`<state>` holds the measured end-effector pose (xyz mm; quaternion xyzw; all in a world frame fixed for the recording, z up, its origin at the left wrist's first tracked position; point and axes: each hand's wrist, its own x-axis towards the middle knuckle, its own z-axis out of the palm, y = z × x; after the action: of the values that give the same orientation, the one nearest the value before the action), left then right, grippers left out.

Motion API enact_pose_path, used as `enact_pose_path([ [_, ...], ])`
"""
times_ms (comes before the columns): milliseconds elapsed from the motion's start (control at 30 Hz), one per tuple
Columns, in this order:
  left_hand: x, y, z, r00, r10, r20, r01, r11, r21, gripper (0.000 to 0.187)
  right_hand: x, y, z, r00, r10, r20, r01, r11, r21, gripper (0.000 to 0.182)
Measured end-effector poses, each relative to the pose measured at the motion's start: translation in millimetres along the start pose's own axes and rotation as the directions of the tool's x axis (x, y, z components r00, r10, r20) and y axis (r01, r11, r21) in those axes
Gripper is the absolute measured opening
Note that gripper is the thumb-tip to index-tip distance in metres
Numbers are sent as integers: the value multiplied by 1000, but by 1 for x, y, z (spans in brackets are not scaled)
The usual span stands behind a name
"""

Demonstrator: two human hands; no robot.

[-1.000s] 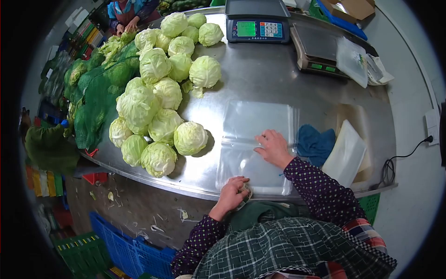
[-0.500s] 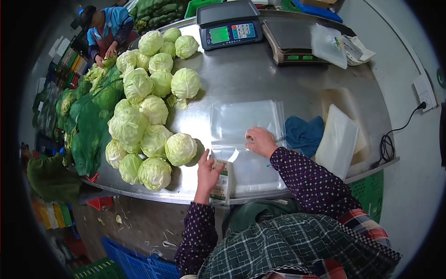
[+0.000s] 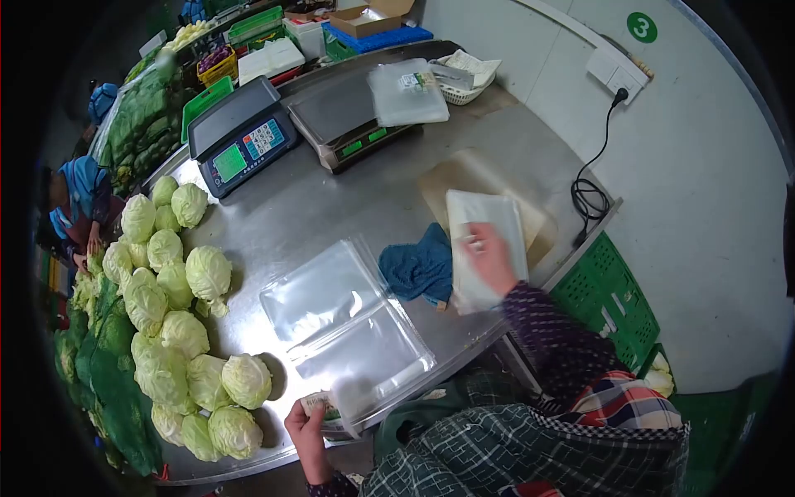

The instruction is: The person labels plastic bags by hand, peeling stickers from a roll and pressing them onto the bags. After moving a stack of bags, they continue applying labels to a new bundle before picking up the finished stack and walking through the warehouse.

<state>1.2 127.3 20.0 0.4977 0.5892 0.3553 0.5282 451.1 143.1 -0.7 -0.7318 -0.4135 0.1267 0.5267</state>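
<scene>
My left hand (image 3: 309,435) is at the table's front edge, its thumb and fingers closed on a printed label strip (image 3: 318,404) with a barcode. My right hand (image 3: 490,258) is over a stack of clear plastic bags (image 3: 489,211) on the right, with its fingers curled and smeared by motion. Flat clear bags (image 3: 319,290) lie on the steel table between my hands. A crumpled blue cloth (image 3: 418,263) sits just left of the stack. Pale green cabbages (image 3: 247,381) are grouped on the left side of the table.
A digital scale (image 3: 240,149) and a second scale (image 3: 344,124) bearing plastic packs stand at the back. Beyond the cabbages, a person (image 3: 79,199) handles produce beside green net sacks (image 3: 116,373). A black cable (image 3: 588,195) hangs by the wall above a green crate (image 3: 609,302).
My view has turned right. My right hand has moved from the flat bags to the bag stack. The left hand, open before, has closed on the label strip.
</scene>
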Motion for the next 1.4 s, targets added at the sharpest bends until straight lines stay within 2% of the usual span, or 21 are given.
enact_pose_path([
  [67,-12,23,17,988,-76,136,108,963,-248,9,8,59,-61,973,29,-229,-82,970,-228,32],
  [133,-6,39,43,956,-160,247,203,966,-162,6,-4,77,-103,956,189,-226,-281,812,-512,33],
  [233,17,43,89,892,-199,405,224,975,-13,18,-15,114,-125,914,374,-158,-398,743,-538,31],
  [267,26,40,105,891,-154,426,162,987,18,24,-18,119,-126,914,370,-169,-400,746,-532,31],
  [333,41,48,139,885,-123,448,117,992,41,28,-18,111,-124,724,688,-57,-688,713,-133,32],
  [433,60,58,195,905,-35,423,38,999,2,32,-15,99,-118,675,735,67,-738,672,61,31],
  [500,77,46,233,915,31,402,-40,999,15,33,-13,89,-117,679,733,54,-735,676,58,32],
  [567,91,37,266,915,60,400,-106,990,93,29,-10,87,-115,624,760,183,-782,604,157,34],
  [600,97,31,280,913,66,403,-110,990,88,29,-7,78,-115,616,759,211,-787,601,136,36],
  [667,105,18,303,911,114,397,-261,904,340,33,-4,76,-110,636,745,201,-769,633,87,39],
  [767,106,7,317,871,143,471,-342,863,371,37,0,73,-102,626,757,187,-773,633,27,42],
  [833,104,12,314,866,132,482,-344,856,385,37,-7,85,-96,726,629,280,-686,689,232,43],
  [900,103,20,306,869,58,492,-234,923,305,33,-9,83,-95,713,618,333,-698,671,250,36],
  [933,103,21,297,873,65,484,-238,922,306,33,-10,68,-96,761,579,292,-648,687,328,34],
  [1000,98,20,274,898,17,441,-55,996,74,30,-14,22,-108,836,473,278,-548,730,407,33],
  [1033,86,34,260,909,-27,415,120,972,-200,28,-21,4,-118,865,401,300,-496,770,402,36],
  [1100,74,64,232,927,-86,365,219,913,-343,29,-30,-61,-136,883,306,356,-441,800,407,42],
  [1200,72,58,207,895,-12,447,210,894,-395,35,-41,-115,-150,840,302,451,-518,695,499,49],
  [1300,51,56,190,891,64,450,211,818,-536,47,-53,-108,-131,805,213,554,-467,803,370,52],
  [1367,30,49,176,913,119,389,202,697,-688,71,-60,-114,-111,742,204,638,-507,793,336,56],
  [1400,31,28,159,851,244,464,230,621,-749,80,-66,-119,-99,693,203,692,-508,818,268,57],
])
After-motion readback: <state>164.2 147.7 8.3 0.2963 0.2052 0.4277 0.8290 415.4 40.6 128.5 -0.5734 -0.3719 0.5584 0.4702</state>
